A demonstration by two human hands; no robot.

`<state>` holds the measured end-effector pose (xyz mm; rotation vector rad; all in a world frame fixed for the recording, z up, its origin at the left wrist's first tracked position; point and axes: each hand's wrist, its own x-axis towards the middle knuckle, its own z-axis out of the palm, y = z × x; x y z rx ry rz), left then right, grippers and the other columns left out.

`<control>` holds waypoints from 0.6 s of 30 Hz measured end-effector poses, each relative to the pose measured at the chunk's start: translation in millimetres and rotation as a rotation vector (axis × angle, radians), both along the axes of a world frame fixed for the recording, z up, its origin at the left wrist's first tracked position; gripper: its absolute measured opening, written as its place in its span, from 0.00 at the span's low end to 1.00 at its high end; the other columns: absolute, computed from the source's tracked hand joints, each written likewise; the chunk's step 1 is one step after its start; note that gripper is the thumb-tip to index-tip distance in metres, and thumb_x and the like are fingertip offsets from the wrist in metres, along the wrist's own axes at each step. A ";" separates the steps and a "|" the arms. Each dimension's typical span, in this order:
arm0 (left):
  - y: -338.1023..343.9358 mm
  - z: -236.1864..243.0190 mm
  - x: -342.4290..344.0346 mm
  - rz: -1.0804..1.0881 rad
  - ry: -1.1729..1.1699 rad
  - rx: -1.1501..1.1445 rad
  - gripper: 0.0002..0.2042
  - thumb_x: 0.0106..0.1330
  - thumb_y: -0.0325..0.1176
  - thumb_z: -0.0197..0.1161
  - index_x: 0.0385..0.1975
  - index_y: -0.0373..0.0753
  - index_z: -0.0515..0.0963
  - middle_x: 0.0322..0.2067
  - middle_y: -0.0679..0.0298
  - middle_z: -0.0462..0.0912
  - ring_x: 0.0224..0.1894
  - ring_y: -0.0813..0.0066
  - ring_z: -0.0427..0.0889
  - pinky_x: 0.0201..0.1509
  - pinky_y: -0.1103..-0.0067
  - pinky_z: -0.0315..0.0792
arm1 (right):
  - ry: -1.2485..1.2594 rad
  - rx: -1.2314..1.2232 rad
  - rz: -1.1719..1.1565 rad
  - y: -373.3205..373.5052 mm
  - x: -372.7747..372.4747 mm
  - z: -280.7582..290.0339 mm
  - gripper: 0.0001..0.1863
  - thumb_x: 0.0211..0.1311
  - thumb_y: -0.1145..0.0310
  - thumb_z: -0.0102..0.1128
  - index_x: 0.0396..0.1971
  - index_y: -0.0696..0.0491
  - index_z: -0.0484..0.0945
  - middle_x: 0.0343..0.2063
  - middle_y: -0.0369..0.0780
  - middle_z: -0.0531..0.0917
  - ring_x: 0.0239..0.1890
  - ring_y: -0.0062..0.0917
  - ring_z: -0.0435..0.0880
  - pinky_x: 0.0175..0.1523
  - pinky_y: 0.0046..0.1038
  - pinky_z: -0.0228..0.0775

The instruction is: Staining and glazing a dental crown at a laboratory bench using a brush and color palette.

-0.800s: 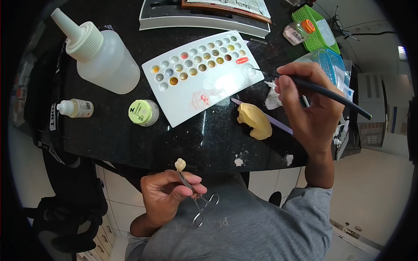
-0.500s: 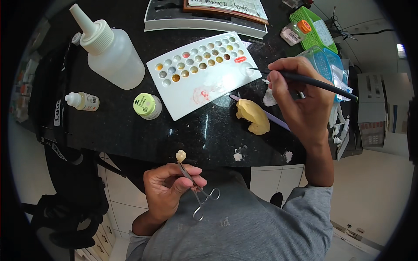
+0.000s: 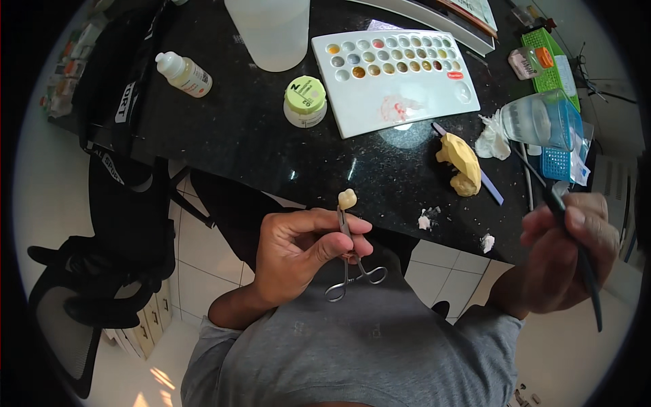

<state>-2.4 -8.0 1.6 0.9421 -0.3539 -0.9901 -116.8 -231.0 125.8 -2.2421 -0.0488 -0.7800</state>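
Note:
My left hand (image 3: 305,254) holds a metal scissor-handled clamp (image 3: 347,271), with a small cream tooth-shaped piece (image 3: 346,199) at its tip, below the table's front edge in the picture. My right hand (image 3: 566,247) is closed on a long dark brush (image 3: 590,285) at the right, partly motion-blurred. The brush's thin tip lies in the picture near a clear glass (image 3: 529,121) and crumpled white tissue (image 3: 494,139). A white palette (image 3: 407,95) has several wells of coloured paint. Beside it lie a yellow cast (image 3: 461,163) and a lilac stick (image 3: 495,195).
On the dark worktop (image 3: 237,136) are a small dropper bottle (image 3: 186,78), a large translucent bottle (image 3: 268,27), a green-lidded jar (image 3: 305,108), a green basket (image 3: 563,74) and a blue basket (image 3: 556,166). A black bag (image 3: 105,122) is at left, above a mesh-backed chair (image 3: 64,319).
My right hand with the brush has moved down and right, away from the palette. The view has shifted, and my left hand with the clamp now appears higher and further right.

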 end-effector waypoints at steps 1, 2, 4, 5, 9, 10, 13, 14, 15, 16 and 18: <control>1.3 -1.5 -0.6 0.014 -0.005 0.017 0.14 0.62 0.31 0.62 0.40 0.25 0.77 0.31 0.53 0.83 0.33 0.73 0.83 0.37 0.81 0.79 | -0.001 0.091 0.084 6.0 -2.5 -4.7 0.12 0.55 0.72 0.63 0.37 0.61 0.75 0.28 0.45 0.79 0.22 0.22 0.78 0.26 0.15 0.70; 2.5 -2.5 -1.1 0.014 -0.009 0.013 0.14 0.62 0.31 0.62 0.41 0.25 0.77 0.30 0.54 0.83 0.33 0.73 0.83 0.37 0.82 0.79 | -0.003 0.157 0.143 11.3 -1.7 -14.6 0.12 0.53 0.75 0.63 0.37 0.62 0.75 0.28 0.45 0.79 0.23 0.23 0.78 0.26 0.16 0.71; 1.6 -4.6 -3.8 0.014 -0.007 0.006 0.14 0.62 0.31 0.62 0.41 0.25 0.77 0.30 0.54 0.83 0.33 0.74 0.83 0.37 0.83 0.79 | -0.021 0.267 0.203 24.1 -0.8 -40.6 0.13 0.45 0.82 0.61 0.35 0.63 0.76 0.27 0.46 0.79 0.23 0.26 0.80 0.25 0.21 0.74; 1.9 -5.2 -5.2 0.023 -0.016 0.013 0.14 0.62 0.31 0.62 0.41 0.25 0.77 0.30 0.54 0.83 0.33 0.74 0.83 0.37 0.83 0.79 | -0.083 0.359 0.166 32.6 -0.2 -57.5 0.12 0.43 0.83 0.61 0.32 0.64 0.76 0.24 0.46 0.79 0.22 0.27 0.81 0.26 0.21 0.74; 0.7 -3.8 -5.5 0.025 -0.001 0.046 0.15 0.62 0.34 0.62 0.41 0.27 0.78 0.29 0.55 0.83 0.32 0.75 0.83 0.36 0.82 0.79 | -0.166 0.366 0.095 48.2 5.5 -79.0 0.11 0.41 0.82 0.63 0.29 0.63 0.76 0.20 0.46 0.80 0.19 0.26 0.81 0.24 0.20 0.73; 1.3 -3.9 -5.7 0.026 0.018 0.049 0.15 0.62 0.35 0.62 0.41 0.28 0.78 0.29 0.56 0.83 0.31 0.75 0.83 0.35 0.82 0.80 | -0.175 0.320 0.087 48.7 6.9 -81.4 0.11 0.41 0.82 0.64 0.28 0.62 0.76 0.20 0.46 0.81 0.19 0.25 0.81 0.23 0.20 0.73; 0.8 -2.2 -9.2 0.023 0.068 0.053 0.16 0.62 0.36 0.62 0.40 0.29 0.78 0.28 0.57 0.83 0.30 0.75 0.83 0.35 0.82 0.80 | -0.168 0.240 0.087 47.2 12.6 -80.8 0.11 0.39 0.82 0.65 0.27 0.62 0.77 0.20 0.45 0.81 0.19 0.25 0.81 0.22 0.19 0.72; 0.1 -2.2 -11.1 0.025 0.065 0.058 0.16 0.62 0.36 0.62 0.40 0.29 0.78 0.28 0.57 0.83 0.30 0.75 0.83 0.35 0.82 0.80 | -0.152 0.250 0.074 48.4 12.5 -81.3 0.11 0.38 0.81 0.66 0.27 0.61 0.77 0.21 0.44 0.82 0.19 0.25 0.82 0.23 0.19 0.73; -1.5 -3.7 -13.3 0.046 0.053 0.059 0.16 0.61 0.37 0.62 0.40 0.29 0.78 0.28 0.57 0.83 0.30 0.75 0.83 0.35 0.82 0.80 | -0.153 0.253 0.073 48.8 12.2 -81.8 0.11 0.38 0.81 0.66 0.27 0.61 0.77 0.21 0.44 0.82 0.19 0.25 0.82 0.23 0.19 0.73; -2.3 -5.0 -14.6 0.066 0.042 0.060 0.16 0.61 0.37 0.63 0.40 0.29 0.78 0.28 0.57 0.83 0.30 0.75 0.83 0.34 0.82 0.80 | -0.138 0.257 0.069 49.0 12.1 -82.0 0.11 0.37 0.81 0.66 0.27 0.61 0.78 0.21 0.44 0.82 0.20 0.25 0.82 0.23 0.19 0.73; -2.9 -6.6 -14.3 0.067 0.023 0.068 0.16 0.61 0.37 0.63 0.40 0.29 0.78 0.28 0.57 0.83 0.30 0.75 0.83 0.34 0.82 0.80 | -0.122 0.264 0.064 48.6 11.8 -83.1 0.11 0.37 0.82 0.66 0.27 0.60 0.78 0.21 0.43 0.82 0.20 0.25 0.82 0.24 0.19 0.74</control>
